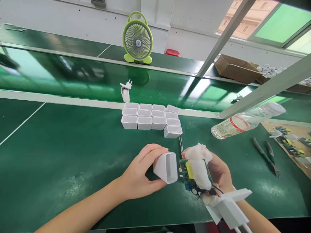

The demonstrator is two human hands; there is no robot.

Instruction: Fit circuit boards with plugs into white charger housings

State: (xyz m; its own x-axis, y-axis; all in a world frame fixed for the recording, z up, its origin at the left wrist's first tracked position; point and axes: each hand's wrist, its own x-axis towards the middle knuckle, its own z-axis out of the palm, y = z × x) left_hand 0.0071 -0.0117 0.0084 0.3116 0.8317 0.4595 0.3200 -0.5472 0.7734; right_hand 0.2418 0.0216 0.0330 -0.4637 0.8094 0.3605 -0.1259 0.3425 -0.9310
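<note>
My left hand (139,176) is closed around a hollow white plastic housing (159,165), its open end turned to the right. Facing that opening, slightly apart from it, is a green circuit board (186,176) with a yellow component and a thick white lump of filler. My right hand (221,171) grips this board, with some fingers hidden behind it. Wires join the board to a white plug cover (230,210) with pins, near my right wrist. Thin metal tweezers (181,144) stick up by the right fingertips. Beyond the hands, several open white housings (144,123) stand in rows.
A half-assembled plug adapter (125,92) stands behind the rows. To the right are a plastic bottle (233,126), pliers (266,157) and cardboard (306,170) bearing circuit boards. A green fan (138,40) and an open carton (235,69) sit on the back shelf; a slanted white post (262,87) crosses the right.
</note>
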